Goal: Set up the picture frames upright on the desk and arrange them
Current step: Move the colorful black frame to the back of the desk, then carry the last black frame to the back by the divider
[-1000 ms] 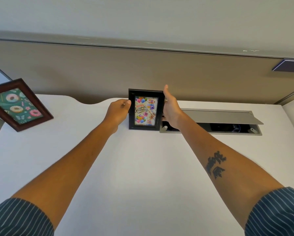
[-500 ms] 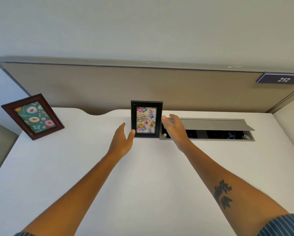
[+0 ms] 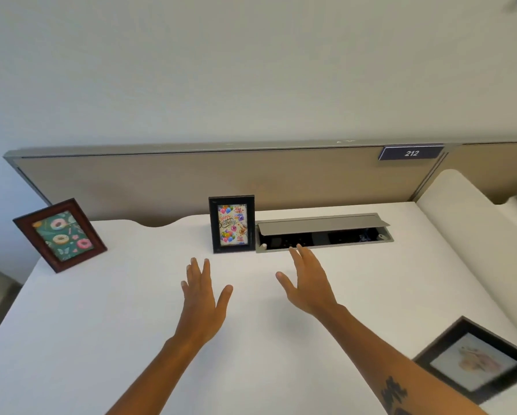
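A black frame with a birthday picture [image 3: 232, 224] stands upright at the back middle of the white desk [image 3: 101, 310]. A brown wooden frame with a doughnut picture [image 3: 60, 235] stands upright at the back left corner, turned at an angle. A third black frame [image 3: 476, 359] lies flat at the desk's right front edge. My left hand [image 3: 203, 298] hovers open in front of the birthday frame, apart from it. My right hand [image 3: 308, 283] is open too, just in front of the cable tray, holding nothing.
An open grey cable tray with a raised lid [image 3: 323, 232] is set into the desk right of the birthday frame. A beige partition [image 3: 191, 181] with a "212" plate [image 3: 411, 153] runs along the back. A neighbouring white desk [image 3: 467, 235] adjoins on the right.
Both hands let go of the birthday frame and drew back toward me with fingers spread. The frame stays upright. My head pulled back, bringing the flat frame at the right into view.
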`<state>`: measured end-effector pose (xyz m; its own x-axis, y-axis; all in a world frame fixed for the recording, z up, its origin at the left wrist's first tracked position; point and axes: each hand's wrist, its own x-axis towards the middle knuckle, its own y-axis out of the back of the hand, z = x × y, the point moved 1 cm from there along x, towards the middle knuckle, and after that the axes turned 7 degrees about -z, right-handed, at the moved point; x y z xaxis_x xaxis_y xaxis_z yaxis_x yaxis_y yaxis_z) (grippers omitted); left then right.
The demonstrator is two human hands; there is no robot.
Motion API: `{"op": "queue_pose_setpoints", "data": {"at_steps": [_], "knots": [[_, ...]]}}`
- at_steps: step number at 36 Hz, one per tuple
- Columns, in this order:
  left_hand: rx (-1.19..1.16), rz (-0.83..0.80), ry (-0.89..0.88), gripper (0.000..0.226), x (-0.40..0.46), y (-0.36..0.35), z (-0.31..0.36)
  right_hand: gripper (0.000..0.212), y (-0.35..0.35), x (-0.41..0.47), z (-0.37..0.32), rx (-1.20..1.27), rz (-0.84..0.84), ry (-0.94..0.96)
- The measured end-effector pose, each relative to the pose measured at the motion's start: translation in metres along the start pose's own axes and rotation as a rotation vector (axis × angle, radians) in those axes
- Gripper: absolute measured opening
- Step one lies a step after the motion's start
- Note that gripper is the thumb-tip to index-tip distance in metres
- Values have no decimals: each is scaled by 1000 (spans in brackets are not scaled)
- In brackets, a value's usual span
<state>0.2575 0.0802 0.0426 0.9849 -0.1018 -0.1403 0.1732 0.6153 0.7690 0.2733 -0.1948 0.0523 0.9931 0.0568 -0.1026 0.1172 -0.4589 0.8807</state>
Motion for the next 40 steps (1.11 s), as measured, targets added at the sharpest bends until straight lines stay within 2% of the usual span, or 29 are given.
{"op": "queue_pose_setpoints", "data": {"at_steps": [19,25,30,40], "knots": [[-9,-211,-105,90,-77,-34,40,78,10,-134,44,-38,31,-160],[-24,-260,-179,81,-80,-48,53,75,17,-166,56,-13,95,-239],[-34,-307,-236,84,-82,-68,72,75,20,-197,75,28,141,-306],[-59,-355,-278,80,-89,-120,145,72,63,-241,142,71,303,-332]]}}
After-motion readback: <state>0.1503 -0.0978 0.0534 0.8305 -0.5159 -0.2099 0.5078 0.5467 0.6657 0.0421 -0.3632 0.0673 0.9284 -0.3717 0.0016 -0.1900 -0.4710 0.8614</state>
